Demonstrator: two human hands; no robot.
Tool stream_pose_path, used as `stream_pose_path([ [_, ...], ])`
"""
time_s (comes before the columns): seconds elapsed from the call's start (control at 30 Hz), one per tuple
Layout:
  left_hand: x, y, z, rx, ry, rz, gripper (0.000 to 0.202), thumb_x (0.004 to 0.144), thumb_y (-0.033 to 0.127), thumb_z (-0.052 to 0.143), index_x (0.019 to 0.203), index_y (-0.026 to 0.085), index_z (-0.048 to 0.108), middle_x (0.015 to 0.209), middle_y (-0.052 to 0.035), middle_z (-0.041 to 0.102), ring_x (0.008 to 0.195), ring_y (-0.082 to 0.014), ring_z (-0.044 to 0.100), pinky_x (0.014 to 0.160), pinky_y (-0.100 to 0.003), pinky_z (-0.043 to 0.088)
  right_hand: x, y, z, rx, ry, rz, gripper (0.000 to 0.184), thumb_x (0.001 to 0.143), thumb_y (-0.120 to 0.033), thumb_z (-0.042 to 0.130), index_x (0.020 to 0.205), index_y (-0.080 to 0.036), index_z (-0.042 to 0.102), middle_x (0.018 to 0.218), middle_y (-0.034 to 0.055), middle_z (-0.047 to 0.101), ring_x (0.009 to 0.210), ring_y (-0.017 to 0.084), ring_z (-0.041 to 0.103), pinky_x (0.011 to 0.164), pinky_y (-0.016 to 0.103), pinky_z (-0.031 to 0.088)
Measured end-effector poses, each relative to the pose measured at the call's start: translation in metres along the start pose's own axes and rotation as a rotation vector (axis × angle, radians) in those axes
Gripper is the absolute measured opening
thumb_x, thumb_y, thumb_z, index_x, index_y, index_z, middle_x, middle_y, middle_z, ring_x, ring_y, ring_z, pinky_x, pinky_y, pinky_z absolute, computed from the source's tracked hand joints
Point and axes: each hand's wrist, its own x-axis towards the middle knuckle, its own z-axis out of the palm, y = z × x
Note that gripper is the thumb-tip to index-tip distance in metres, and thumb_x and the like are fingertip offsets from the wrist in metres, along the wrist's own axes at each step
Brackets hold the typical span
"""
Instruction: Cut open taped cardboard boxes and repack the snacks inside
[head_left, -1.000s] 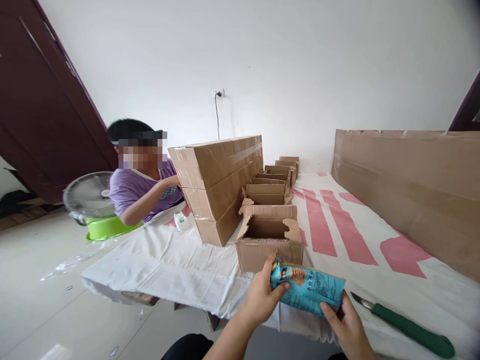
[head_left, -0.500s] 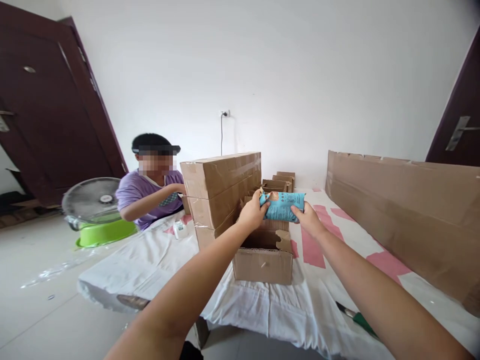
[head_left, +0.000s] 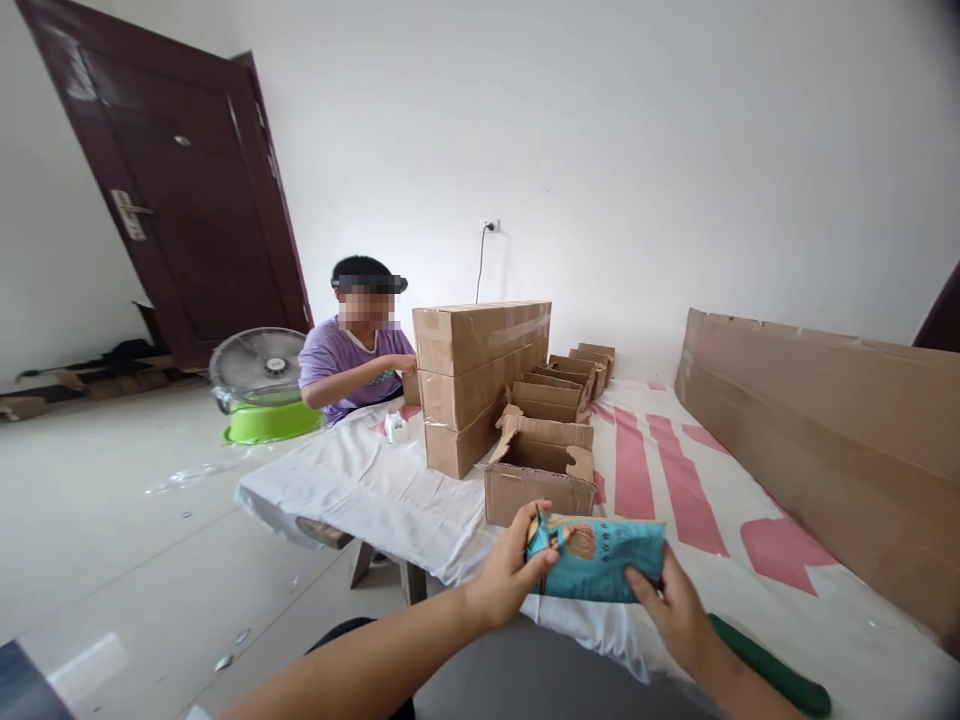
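Note:
A blue snack packet (head_left: pixel 600 560) with a picture of food on its front is held level between my hands, in front of the table's near edge. My left hand (head_left: pixel 517 570) grips its left end, thumb on the front. At the right end, my right hand (head_left: pixel 671 600) pinches it with the thumb on the front and the fingers behind. Just beyond the packet stands an open cardboard box (head_left: pixel 536 495), its top flaps raised. Whether anything lies inside that box, I cannot tell.
Several more open boxes (head_left: pixel 551 398) line up behind, beside a stacked cardboard wall (head_left: pixel 480 375). A long cardboard panel (head_left: pixel 810 440) stands at right. A green-handled tool (head_left: pixel 772 665) lies near my right forearm. Across the table sits a person (head_left: pixel 352 365), near a fan (head_left: pixel 262 370).
Both hands have drawn the packet back from above the near box, lower and closer to me. My view has turned slightly left. The other person's arm stays by the cardboard wall.

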Motion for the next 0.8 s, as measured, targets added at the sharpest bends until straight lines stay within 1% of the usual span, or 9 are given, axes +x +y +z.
stream_pose_path([
  [0.07, -0.004, -0.032, 0.001, 0.026, 0.017, -0.07, 0.051, 0.086, 0.042, 0.051, 0.132, 0.022, 0.042, 0.131, -0.0087, 0.057, 0.12, -0.0256, 0.053, 0.102, -0.034, 0.04, -0.006, 0.022, 0.019, -0.027, -0.012, 0.06, 0.047, 0.083, -0.047, 0.058, 0.121, -0.02, 0.051, 0.115, 0.0115, 0.068, 0.108, 0.026, 0.064, 0.093, 0.041, 0.052],
  [0.13, -0.003, -0.061, 0.0, 0.14, 0.002, -0.149, 0.048, 0.086, 0.038, 0.05, 0.131, 0.022, 0.043, 0.13, -0.0076, 0.06, 0.119, -0.0236, 0.054, 0.102, -0.033, 0.04, -0.005, 0.04, 0.038, -0.05, 0.0, 0.111, 0.05, 0.078, -0.051, 0.061, 0.116, -0.019, 0.053, 0.11, 0.0113, 0.07, 0.104, 0.028, 0.066, 0.09, 0.041, 0.053],
  [0.17, -0.002, -0.073, 0.0, 0.221, 0.004, -0.208, 0.048, 0.086, 0.035, 0.049, 0.132, 0.022, 0.042, 0.13, -0.0068, 0.06, 0.121, -0.0222, 0.054, 0.103, -0.032, 0.04, -0.004, 0.047, 0.045, -0.074, 0.013, 0.136, 0.05, 0.077, -0.054, 0.06, 0.113, -0.019, 0.055, 0.106, 0.0111, 0.072, 0.101, 0.029, 0.067, 0.088, 0.041, 0.053],
  [0.2, -0.001, -0.082, 0.0, 0.258, 0.015, -0.251, 0.049, 0.086, 0.032, 0.048, 0.133, 0.02, 0.042, 0.129, -0.008, 0.061, 0.12, -0.0224, 0.055, 0.102, -0.032, 0.04, -0.003, 0.052, 0.052, -0.111, 0.032, 0.159, 0.049, 0.077, -0.056, 0.059, 0.109, -0.019, 0.057, 0.102, 0.011, 0.073, 0.097, 0.029, 0.068, 0.085, 0.041, 0.054],
  [0.27, -0.002, -0.095, 0.003, 0.314, 0.044, -0.323, 0.048, 0.087, 0.03, 0.045, 0.133, 0.019, 0.042, 0.125, -0.01, 0.064, 0.118, -0.0235, 0.057, 0.1, -0.034, 0.042, -0.004, 0.058, 0.062, -0.2, 0.083, 0.191, 0.047, 0.078, -0.058, 0.055, 0.105, -0.02, 0.058, 0.096, 0.0106, 0.074, 0.092, 0.03, 0.07, 0.081, 0.04, 0.054],
  [0.37, -0.005, -0.101, 0.01, 0.366, 0.084, -0.384, 0.044, 0.091, 0.035, 0.04, 0.132, 0.02, 0.044, 0.121, -0.0112, 0.066, 0.114, -0.0266, 0.06, 0.095, -0.036, 0.043, -0.009, 0.061, 0.067, -0.281, 0.145, 0.161, 0.047, 0.081, -0.059, 0.051, 0.107, -0.021, 0.058, 0.097, 0.0098, 0.074, 0.092, 0.03, 0.07, 0.078, 0.038, 0.054],
  [0.47, -0.006, -0.101, 0.012, 0.396, 0.089, -0.403, 0.04, 0.092, 0.039, 0.04, 0.128, 0.021, 0.047, 0.117, -0.0093, 0.068, 0.112, -0.0269, 0.061, 0.091, -0.034, 0.043, -0.012, 0.061, 0.066, -0.292, 0.137, 0.112, 0.045, 0.082, -0.06, 0.051, 0.106, -0.022, 0.058, 0.098, 0.0093, 0.074, 0.092, 0.029, 0.07, 0.078, 0.036, 0.054],
  [0.63, -0.003, -0.098, 0.006, 0.393, 0.07, -0.4, 0.037, 0.091, 0.039, 0.043, 0.123, 0.023, 0.05, 0.115, -0.0062, 0.069, 0.107, -0.0246, 0.064, 0.086, -0.03, 0.044, -0.01, 0.064, 0.066, -0.325, 0.139, 0.147, 0.05, 0.081, -0.065, 0.048, 0.105, -0.022, 0.058, 0.1, 0.0111, 0.074, 0.095, 0.03, 0.07, 0.079, 0.037, 0.054],
  [0.8, -0.004, -0.099, 0.007, 0.372, 0.077, -0.421, 0.04, 0.091, 0.039, 0.042, 0.125, 0.021, 0.051, 0.116, -0.0092, 0.069, 0.109, -0.0284, 0.063, 0.087, -0.035, 0.044, -0.01, 0.068, 0.067, -0.343, 0.111, 0.158, 0.05, 0.083, -0.065, 0.046, 0.108, -0.023, 0.056, 0.106, 0.0119, 0.072, 0.099, 0.03, 0.068, 0.083, 0.038, 0.054],
])
